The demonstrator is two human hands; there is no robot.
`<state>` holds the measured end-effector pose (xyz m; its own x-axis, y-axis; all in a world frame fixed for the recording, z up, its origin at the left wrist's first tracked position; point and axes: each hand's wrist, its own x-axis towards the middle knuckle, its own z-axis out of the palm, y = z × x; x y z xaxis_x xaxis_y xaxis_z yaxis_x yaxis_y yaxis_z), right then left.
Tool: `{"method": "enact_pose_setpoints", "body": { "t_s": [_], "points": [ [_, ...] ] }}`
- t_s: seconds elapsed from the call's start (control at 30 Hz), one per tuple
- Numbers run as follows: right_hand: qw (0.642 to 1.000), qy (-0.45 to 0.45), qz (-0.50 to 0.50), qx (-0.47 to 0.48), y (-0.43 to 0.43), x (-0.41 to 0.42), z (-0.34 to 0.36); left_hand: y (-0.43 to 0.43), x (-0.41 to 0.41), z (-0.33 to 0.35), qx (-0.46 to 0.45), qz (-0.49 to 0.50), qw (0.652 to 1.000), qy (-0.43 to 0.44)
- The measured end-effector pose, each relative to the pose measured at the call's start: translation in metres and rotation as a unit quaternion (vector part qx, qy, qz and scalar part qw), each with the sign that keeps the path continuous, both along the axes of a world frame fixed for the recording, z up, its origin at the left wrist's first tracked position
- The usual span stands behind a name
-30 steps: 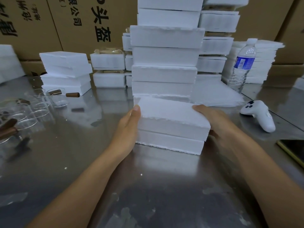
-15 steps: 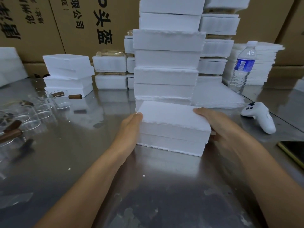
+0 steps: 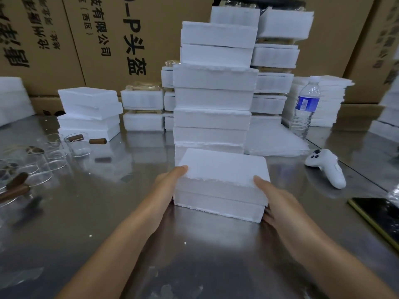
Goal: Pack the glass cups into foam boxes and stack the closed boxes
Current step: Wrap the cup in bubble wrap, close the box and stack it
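Both hands clasp one closed foam box between them. The left hand presses against its left end with the thumb laid over the top corner. The right hand grips the right end, thumb on the upper edge and fingers curled round the lower side (the left fingers are hidden behind the box). The box sits low over the steel desk; I cannot tell whether its underside touches the metal.

Directly beyond the hands, just behind the held box, rises a tall stack of closed foam boxes. Well out past the left hand stand empty glass cups, some with brown handles. Beyond the right hand lies a white controller, and farther back stands a water bottle. A dark phone lies near the right forearm at the desk's edge. Printed cartons form the backdrop.
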<state>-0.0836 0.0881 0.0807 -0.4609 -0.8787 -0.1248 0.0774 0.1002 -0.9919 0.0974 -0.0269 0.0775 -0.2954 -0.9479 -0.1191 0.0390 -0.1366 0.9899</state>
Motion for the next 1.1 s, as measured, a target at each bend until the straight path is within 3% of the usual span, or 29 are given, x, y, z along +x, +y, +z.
{"method": "enact_pose_setpoints", "body": {
  "t_s": [0.17, 0.3, 0.43, 0.57, 0.67, 0.87, 1.1],
  "points": [
    [0.985, 0.058, -0.107, -0.126, 0.021, 0.02, 0.025, 0.036, 0.005, 0.031, -0.167, 0.002, 0.985, 0.032],
    [0.968, 0.112, -0.111, -0.197, 0.021, 0.019, 0.086, 0.057, 0.011, 0.089, -0.273, 0.031, 0.959, 0.073],
    [0.954, 0.087, -0.097, -0.268, 0.002, 0.012, 0.151, 0.044, 0.01, 0.16, -0.342, 0.069, 0.936, 0.053],
    [0.945, 0.128, -0.091, -0.287, -0.027, 0.0, 0.205, 0.014, -0.004, 0.226, -0.333, 0.113, 0.934, 0.054],
    [0.961, 0.144, -0.05, -0.23, -0.051, -0.011, 0.23, -0.012, -0.011, 0.254, -0.274, 0.102, 0.956, 0.032],
    [0.979, 0.161, -0.02, -0.125, -0.092, -0.025, 0.235, -0.056, -0.025, 0.251, -0.173, 0.079, 0.982, -0.021],
    [0.975, 0.163, -0.077, -0.128, -0.117, -0.03, 0.228, -0.08, -0.031, 0.249, -0.167, 0.072, 0.982, -0.057]
  ]
}}
